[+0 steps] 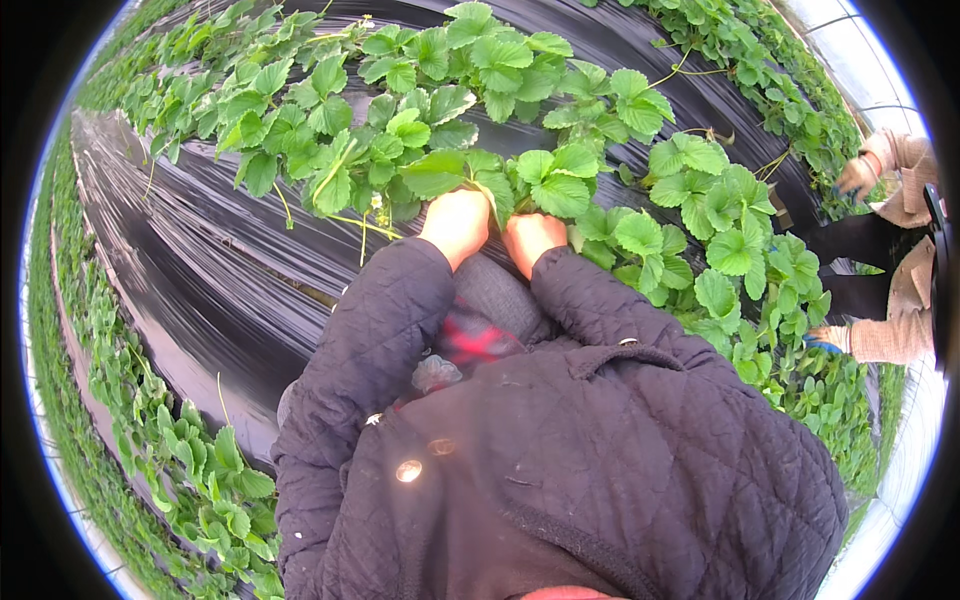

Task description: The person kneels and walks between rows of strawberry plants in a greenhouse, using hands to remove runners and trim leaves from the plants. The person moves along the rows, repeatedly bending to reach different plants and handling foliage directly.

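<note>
My left hand [456, 225] is bent down at the base of a strawberry plant, its fingers hidden below a broad leaf [433, 174]. Close beside it, my right hand [534, 238] reaches under the leaves [561, 180] of the same row. Its fingertips are covered too, so what either hand grips does not show. Between the two hands a folded leaf [495, 196] hangs with a pale edge turned up. White strawberry flowers [377, 201] and a thin runner [367, 223] lie just left of my left hand.
Black plastic mulch film [247, 277] covers the bed and furrow. More strawberry rows run at the lower left [202, 457] and upper right [750, 67]. At the right, another person's gloved hands [859, 176] are among plants. Greenhouse film [885, 67] curves along the edge.
</note>
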Motion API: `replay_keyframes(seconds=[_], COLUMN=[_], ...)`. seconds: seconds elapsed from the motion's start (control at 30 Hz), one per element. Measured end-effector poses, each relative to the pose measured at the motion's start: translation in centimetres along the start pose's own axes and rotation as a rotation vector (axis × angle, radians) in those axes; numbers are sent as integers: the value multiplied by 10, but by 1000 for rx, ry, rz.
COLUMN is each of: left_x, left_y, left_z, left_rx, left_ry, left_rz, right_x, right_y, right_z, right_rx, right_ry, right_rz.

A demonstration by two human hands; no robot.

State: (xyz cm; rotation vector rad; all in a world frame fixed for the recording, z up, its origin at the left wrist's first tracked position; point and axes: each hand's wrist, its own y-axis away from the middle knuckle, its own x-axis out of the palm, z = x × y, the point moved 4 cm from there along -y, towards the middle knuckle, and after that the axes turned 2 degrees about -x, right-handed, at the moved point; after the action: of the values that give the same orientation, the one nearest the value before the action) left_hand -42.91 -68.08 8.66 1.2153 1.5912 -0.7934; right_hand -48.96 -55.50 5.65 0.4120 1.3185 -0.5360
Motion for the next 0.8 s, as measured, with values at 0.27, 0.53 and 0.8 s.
replay_keyframes(seconds=[0.27,0.53,0.8], left_x=[-7,-10,-37], left_y=[3,11,55], left_z=[-7,-15,-39], left_rx=[26,109,294], left_ry=[10,-48,232], left_rz=[90,76,-152], right_x=[3,-7,-2], right_y=[2,4,-11], right_z=[3,12,2], right_rx=[-25,-14,96], right_ry=[-8,-54,-151], right_rz=[-65,-16,97])
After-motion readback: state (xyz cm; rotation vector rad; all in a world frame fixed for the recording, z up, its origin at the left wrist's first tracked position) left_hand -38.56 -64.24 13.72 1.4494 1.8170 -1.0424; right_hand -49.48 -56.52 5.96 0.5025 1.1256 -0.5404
